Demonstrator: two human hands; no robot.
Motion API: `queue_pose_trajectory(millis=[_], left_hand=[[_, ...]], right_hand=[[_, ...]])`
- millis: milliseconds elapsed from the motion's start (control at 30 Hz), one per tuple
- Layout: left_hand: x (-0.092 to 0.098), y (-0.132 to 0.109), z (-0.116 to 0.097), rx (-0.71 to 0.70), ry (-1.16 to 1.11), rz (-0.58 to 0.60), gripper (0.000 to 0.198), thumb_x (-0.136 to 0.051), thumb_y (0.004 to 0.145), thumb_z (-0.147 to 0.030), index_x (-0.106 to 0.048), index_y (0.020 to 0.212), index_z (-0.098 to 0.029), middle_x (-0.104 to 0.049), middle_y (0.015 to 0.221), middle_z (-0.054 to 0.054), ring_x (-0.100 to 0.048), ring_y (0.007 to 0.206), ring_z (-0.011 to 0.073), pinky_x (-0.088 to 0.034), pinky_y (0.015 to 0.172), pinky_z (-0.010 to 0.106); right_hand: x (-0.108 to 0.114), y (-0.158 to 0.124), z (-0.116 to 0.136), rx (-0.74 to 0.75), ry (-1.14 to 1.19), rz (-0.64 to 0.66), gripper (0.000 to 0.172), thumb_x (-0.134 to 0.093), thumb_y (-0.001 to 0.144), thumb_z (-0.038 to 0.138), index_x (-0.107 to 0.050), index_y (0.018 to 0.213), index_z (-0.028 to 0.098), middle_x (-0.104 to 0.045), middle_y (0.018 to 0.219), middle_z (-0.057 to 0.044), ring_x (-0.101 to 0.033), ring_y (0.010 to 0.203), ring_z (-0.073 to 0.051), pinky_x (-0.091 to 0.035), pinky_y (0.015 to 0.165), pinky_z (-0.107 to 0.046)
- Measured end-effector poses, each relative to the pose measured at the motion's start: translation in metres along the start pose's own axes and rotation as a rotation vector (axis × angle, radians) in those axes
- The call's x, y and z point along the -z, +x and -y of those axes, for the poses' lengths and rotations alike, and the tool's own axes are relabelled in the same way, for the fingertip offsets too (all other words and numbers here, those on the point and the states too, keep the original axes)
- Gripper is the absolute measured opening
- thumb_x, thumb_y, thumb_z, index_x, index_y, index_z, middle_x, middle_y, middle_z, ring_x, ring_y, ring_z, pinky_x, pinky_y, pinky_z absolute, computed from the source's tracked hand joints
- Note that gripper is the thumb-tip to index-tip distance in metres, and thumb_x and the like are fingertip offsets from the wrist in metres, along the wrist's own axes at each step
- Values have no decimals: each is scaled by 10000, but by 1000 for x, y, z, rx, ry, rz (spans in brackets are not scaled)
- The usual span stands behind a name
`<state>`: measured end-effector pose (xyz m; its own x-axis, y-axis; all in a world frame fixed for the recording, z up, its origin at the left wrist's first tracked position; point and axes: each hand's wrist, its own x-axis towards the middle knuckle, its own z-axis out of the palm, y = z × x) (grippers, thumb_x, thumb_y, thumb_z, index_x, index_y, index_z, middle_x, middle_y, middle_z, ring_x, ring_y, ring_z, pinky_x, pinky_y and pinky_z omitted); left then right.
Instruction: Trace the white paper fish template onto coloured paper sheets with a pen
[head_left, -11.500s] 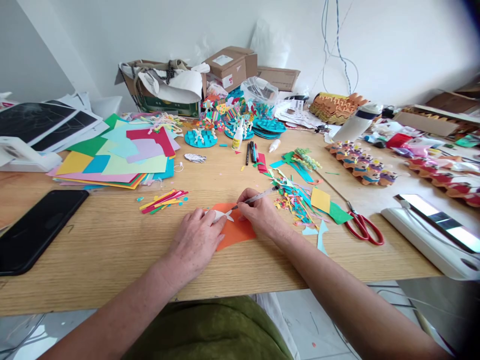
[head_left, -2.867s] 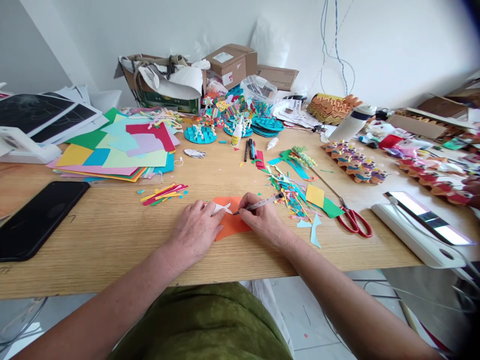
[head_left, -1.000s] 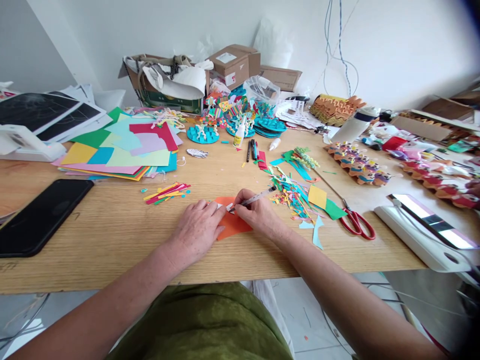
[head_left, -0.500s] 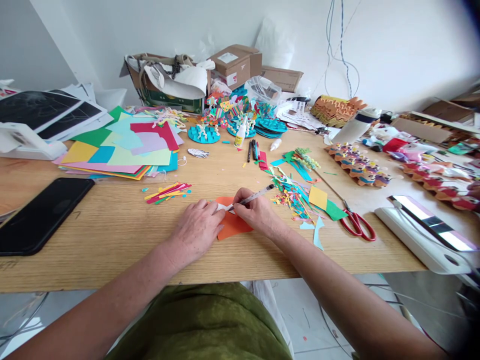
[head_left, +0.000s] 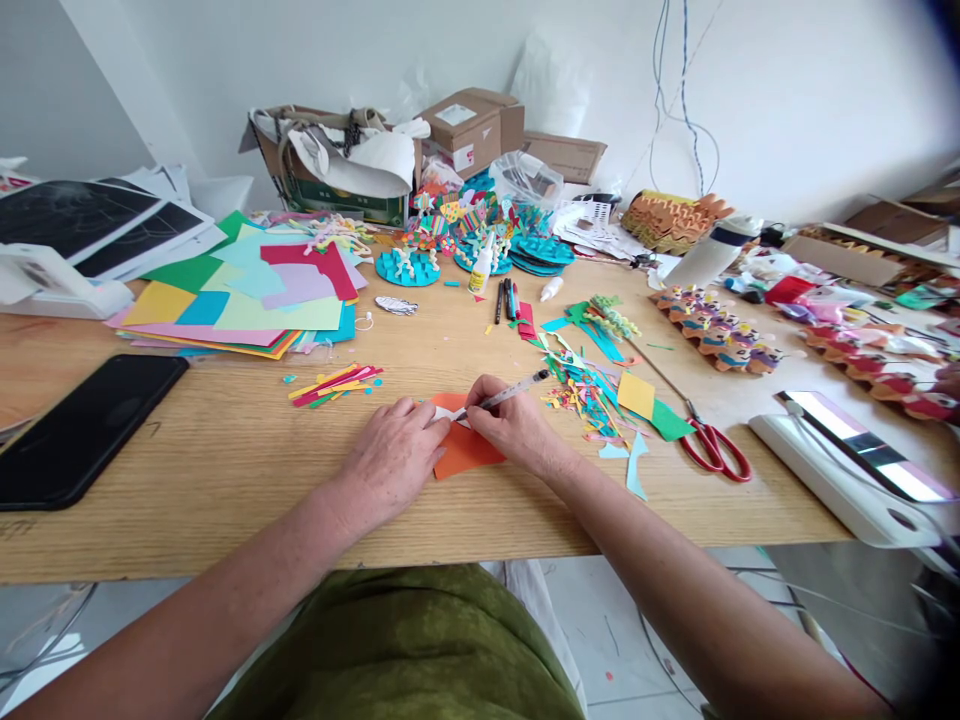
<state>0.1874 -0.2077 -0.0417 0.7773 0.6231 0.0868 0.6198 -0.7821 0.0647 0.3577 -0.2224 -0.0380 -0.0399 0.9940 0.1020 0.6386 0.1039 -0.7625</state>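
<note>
My right hand [head_left: 521, 428] is closed round a slim white pen [head_left: 516, 389] with a dark end, its tip down at a small white paper piece [head_left: 445, 413]. That piece lies on a sheet of orange paper [head_left: 466, 456], partly covered by my fingers. From the other side, my left hand [head_left: 394, 455] presses its fingers together on the white piece and the orange sheet, holding them against the table. What the pen tip marks is too small to make out.
Red-handled scissors [head_left: 716, 450] and paper scraps [head_left: 589, 385] lie to the right. Paper strips [head_left: 337, 385], a stack of coloured paper [head_left: 247, 285] and a black phone [head_left: 90, 430] are on the left. Behind stands a glue bottle [head_left: 481, 268]; a white device [head_left: 832, 480] sits far right.
</note>
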Motion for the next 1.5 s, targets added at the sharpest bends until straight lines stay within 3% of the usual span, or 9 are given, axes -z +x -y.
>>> queue_pose_trajectory(millis=[1033, 1133, 1500], left_hand=[[0, 1, 2, -11, 13, 2, 274, -472, 861, -210, -527, 1130, -199, -560, 965, 64, -479, 895, 217, -402, 769, 353], [0, 1, 3, -15, 15, 4, 273, -482, 855, -208, -530, 1123, -193, -560, 979, 67, -474, 899, 218, -399, 780, 355], [-2, 1, 4, -11, -7, 3, 240, -461, 855, -194, -545, 1080, -187, -550, 958, 62, -468, 892, 212, -398, 795, 357]], right_hand=[[12, -14, -4, -38, 66, -12, 55, -432, 679, 150, -461, 671, 196, -444, 565, 45, -402, 530, -106, -293, 483, -225], [10, -13, 0, -33, 115, -65, 49, -436, 678, 153, -465, 676, 193, -464, 571, 40, -413, 530, -103, -295, 486, -226], [-3, -5, -3, 30, 58, -36, 81, -424, 659, 128, -474, 660, 192, -444, 566, 47, -396, 527, -101, -300, 492, -223]])
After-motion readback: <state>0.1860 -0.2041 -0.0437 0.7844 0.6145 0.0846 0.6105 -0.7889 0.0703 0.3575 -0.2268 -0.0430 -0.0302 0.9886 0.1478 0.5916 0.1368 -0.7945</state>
